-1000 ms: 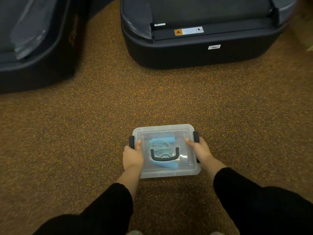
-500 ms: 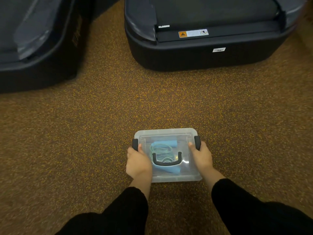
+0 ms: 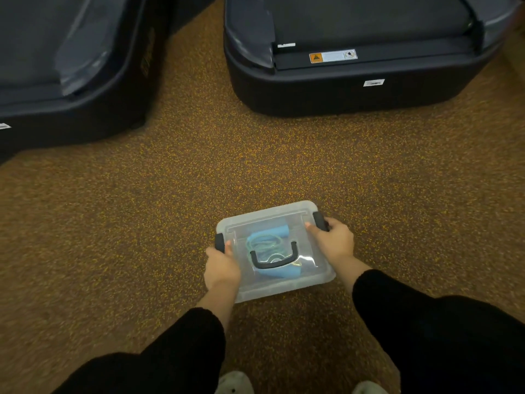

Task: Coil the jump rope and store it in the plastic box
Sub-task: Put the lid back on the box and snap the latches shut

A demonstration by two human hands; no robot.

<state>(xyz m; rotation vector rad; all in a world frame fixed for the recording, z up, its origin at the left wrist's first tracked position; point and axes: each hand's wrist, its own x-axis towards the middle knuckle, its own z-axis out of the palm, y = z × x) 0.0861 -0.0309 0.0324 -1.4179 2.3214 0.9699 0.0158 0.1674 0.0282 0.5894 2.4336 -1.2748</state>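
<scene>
Where the speckled brown floor (image 3: pixel 176 211) lies bare in front of the person, a clear plastic box (image 3: pixel 284 285), lid on, turned slightly askew. Inside, seen through the lid: the coiled jump rope (image 3: pixel 262 243), greenish cord looped between two blue handles. On top of the lid, a dark carry handle (image 3: pixel 274 258) folded flat. Left hand (image 3: pixel 221 270) wrapped around the box's left edge, thumb over the lid beside the dark left latch (image 3: pixel 219 242). Right hand (image 3: pixel 332 241) closed on the right edge at the other dark latch (image 3: pixel 319 220), thumb lying on the lid. Black sleeves (image 3: pixel 426 322) behind both wrists. Well beyond the box, two dark treadmill bases: one ahead (image 3: pixel 355 89) with a warning sticker (image 3: pixel 332 56), one at far left (image 3: pixel 71 109), a strip of floor between them. Two pale shoe tips (image 3: pixel 234 383) at the bottom edge.
</scene>
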